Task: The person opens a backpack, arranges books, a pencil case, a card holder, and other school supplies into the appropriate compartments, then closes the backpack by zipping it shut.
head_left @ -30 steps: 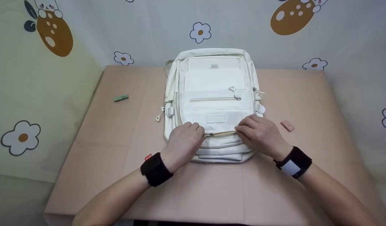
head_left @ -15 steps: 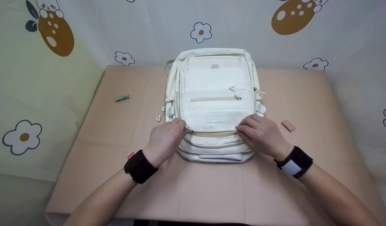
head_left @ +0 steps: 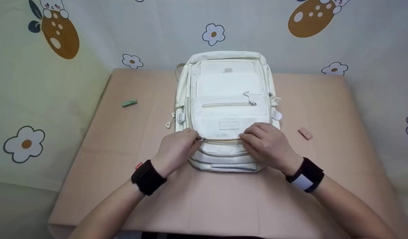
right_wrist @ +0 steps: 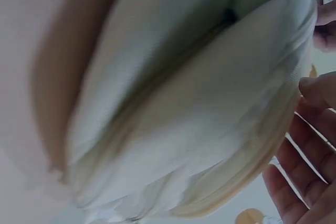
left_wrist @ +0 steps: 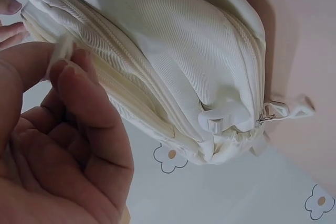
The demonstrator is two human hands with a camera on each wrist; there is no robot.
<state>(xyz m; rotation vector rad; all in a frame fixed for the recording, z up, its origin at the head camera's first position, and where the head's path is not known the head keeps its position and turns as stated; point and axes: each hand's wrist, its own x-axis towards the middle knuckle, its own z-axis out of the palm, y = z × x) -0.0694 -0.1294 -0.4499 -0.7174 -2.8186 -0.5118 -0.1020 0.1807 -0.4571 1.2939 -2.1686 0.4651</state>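
A cream backpack (head_left: pixel 228 116) lies front side up on the table. In the head view my left hand (head_left: pixel 178 146) is at the left end of the lower front pocket's zipper (head_left: pixel 222 140), by the metal slider (head_left: pixel 202 139). The left wrist view shows the thumb and forefinger pinching a pale zipper pull (left_wrist: pixel 62 51). My right hand (head_left: pixel 271 143) has its fingertips right at the same zipper, farther right. In the right wrist view its fingers (right_wrist: pixel 310 150) are spread and loosely bent, with the thumb at the pocket's edge.
A small green block (head_left: pixel 129 103) lies on the table (head_left: pixel 124 176) to the left. A small pink block (head_left: pixel 305 133) lies right of the backpack. Behind the table hangs a pale curtain (head_left: pixel 170 33) with printed flowers.
My left hand has moved left along the pocket with the zipper slider, baring more of the zipper line. My right hand stayed at first, then shifted slightly left along the zipper.
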